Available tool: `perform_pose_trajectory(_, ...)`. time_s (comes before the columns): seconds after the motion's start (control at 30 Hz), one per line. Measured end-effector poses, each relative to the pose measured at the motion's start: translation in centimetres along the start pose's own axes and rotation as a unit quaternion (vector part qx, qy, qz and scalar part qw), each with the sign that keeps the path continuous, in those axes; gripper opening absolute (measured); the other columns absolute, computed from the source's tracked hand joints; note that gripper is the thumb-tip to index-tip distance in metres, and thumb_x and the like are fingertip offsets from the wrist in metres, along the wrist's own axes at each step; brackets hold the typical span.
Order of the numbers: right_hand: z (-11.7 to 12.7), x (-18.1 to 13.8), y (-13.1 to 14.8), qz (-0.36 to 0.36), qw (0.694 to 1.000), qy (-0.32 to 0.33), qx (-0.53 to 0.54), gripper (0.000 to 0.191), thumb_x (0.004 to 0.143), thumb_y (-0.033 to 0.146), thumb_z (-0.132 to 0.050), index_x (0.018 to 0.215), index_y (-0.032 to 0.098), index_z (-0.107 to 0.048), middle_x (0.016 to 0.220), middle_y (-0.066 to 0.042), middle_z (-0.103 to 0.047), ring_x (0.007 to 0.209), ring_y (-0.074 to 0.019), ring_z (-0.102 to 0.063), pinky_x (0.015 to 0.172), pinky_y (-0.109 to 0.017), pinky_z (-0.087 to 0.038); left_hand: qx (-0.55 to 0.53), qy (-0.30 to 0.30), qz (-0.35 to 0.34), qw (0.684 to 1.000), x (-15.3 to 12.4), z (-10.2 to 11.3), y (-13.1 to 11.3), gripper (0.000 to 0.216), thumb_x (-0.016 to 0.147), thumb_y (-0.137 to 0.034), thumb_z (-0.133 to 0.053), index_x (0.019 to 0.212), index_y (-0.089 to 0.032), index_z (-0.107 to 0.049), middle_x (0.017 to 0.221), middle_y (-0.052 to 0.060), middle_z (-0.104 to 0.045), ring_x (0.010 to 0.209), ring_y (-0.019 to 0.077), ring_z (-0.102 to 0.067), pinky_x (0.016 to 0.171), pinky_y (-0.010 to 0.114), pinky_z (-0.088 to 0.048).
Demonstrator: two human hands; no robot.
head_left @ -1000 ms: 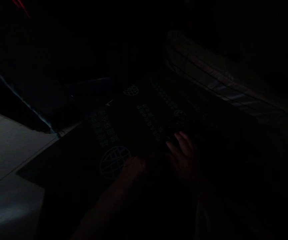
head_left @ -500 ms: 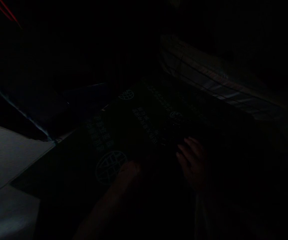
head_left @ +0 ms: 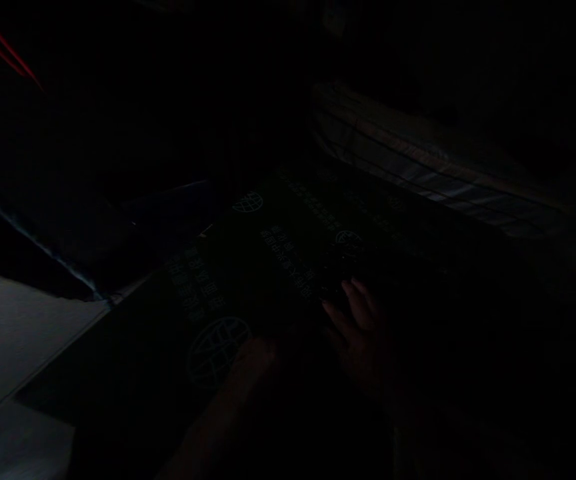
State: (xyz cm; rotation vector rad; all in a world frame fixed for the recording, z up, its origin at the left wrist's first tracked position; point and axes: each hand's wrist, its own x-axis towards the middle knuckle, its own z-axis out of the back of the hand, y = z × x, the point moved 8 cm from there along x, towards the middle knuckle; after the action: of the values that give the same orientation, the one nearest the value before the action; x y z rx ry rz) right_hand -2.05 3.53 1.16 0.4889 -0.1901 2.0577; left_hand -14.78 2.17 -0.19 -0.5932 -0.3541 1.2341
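Note:
The scene is very dark. A large dark printed sheet or flattened bag (head_left: 248, 267) with pale globe marks and lines of characters lies in front of me. My left hand (head_left: 253, 357) rests on it near a globe mark, its fingers lost in shadow. My right hand (head_left: 355, 327) lies on the sheet to the right with its fingers stretched out and slightly apart, nothing visible in them.
A pale floor or surface (head_left: 13, 333) shows at the lower left. A striped bundle or woven sack (head_left: 418, 160) lies behind the sheet at the upper right. Dark folded material (head_left: 68, 220) sits at the left. A red line (head_left: 3, 50) crosses the top left corner.
My right hand drifted right, then came back left on the sheet. The view has tilted slightly, so everything sits a little lower in the picture.

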Motion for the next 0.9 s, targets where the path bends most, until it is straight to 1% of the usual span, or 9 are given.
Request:
perform_pose_trajectory(0.17,0.04,0.11,0.19,-0.004,1.000,-0.001,0.001,0.032,0.088,0.037,-0.051,0.115,0.022,-0.060,0.135,-0.017,-0.045,0.130,-0.0333,-0.035,0.097,-0.053,-0.041,-0.002,0.000,0.002,1.000,-0.04,0.04,0.03,0.033,0.090,-0.038,-0.050,0.115,-0.015,-0.054,0.105,0.007,-0.060,0.087,0.0153,-0.060,0.076,0.034,-0.053)
perform_pose_trajectory(0.3,-0.15,0.29,0.54,0.003,1.000,-0.013,-0.005,0.032,0.087,0.035,-0.054,0.115,0.022,-0.060,0.136,-0.018,-0.045,0.131,-0.0337,-0.035,0.097,-0.053,-0.041,0.001,-0.006,-0.005,1.000,-0.04,0.29,0.01,0.034,0.091,-0.039,-0.050,0.114,-0.015,-0.055,0.105,0.008,-0.060,0.086,0.0150,-0.060,0.075,0.034,-0.053)
perform_pose_trajectory(0.4,-0.25,0.37,0.57,-0.002,1.000,-0.028,-0.010,0.031,0.086,0.037,-0.055,0.113,0.023,-0.061,0.134,-0.016,-0.048,0.130,-0.0328,-0.037,0.096,-0.053,-0.042,0.007,-0.006,-0.014,1.000,0.04,0.38,0.00,0.032,0.090,-0.037,-0.050,0.113,-0.015,-0.055,0.104,0.007,-0.060,0.085,0.0147,-0.060,0.075,0.033,-0.053)
perform_pose_trajectory(0.53,-0.53,0.30,0.56,-0.005,0.999,-0.029,-0.018,0.035,0.085,0.037,-0.057,0.117,0.025,-0.058,0.135,-0.015,-0.047,0.130,-0.0323,-0.036,0.095,-0.053,-0.043,0.016,-0.011,-0.017,1.000,0.12,0.47,0.06,0.031,0.090,-0.036,-0.051,0.113,-0.016,-0.055,0.106,0.007,-0.060,0.088,0.0153,-0.060,0.076,0.033,-0.053)
perform_pose_trajectory(0.63,-0.38,0.17,0.67,-0.003,0.999,-0.043,-0.017,0.036,0.084,0.038,-0.058,0.117,0.024,-0.058,0.134,-0.016,-0.048,0.130,-0.0323,-0.037,0.095,-0.052,-0.043,0.022,-0.013,-0.014,1.000,0.09,0.53,0.09,0.031,0.090,-0.037,-0.051,0.112,-0.016,-0.056,0.105,0.007,-0.060,0.087,0.0151,-0.060,0.076,0.033,-0.053)
perform_pose_trajectory(0.77,-0.32,0.18,0.86,-0.002,0.999,-0.046,-0.015,0.036,0.084,0.036,-0.058,0.117,0.023,-0.058,0.134,-0.016,-0.049,0.130,-0.0321,-0.037,0.096,-0.052,-0.042,0.030,-0.020,-0.013,0.999,0.05,0.61,0.17,0.031,0.090,-0.038,-0.051,0.110,-0.015,-0.056,0.103,0.007,-0.061,0.085,0.0147,-0.060,0.075,0.033,-0.053)
perform_pose_trajectory(0.9,0.19,0.30,0.57,-0.011,0.998,-0.065,0.001,0.033,0.085,0.036,-0.057,0.114,0.022,-0.060,0.133,-0.016,-0.049,0.129,-0.0322,-0.038,0.095,-0.052,-0.042,0.031,-0.028,-0.020,0.999,0.03,0.54,0.29,0.031,0.090,-0.038,-0.051,0.111,-0.015,-0.056,0.104,0.007,-0.060,0.086,0.0151,-0.060,0.076,0.033,-0.053)
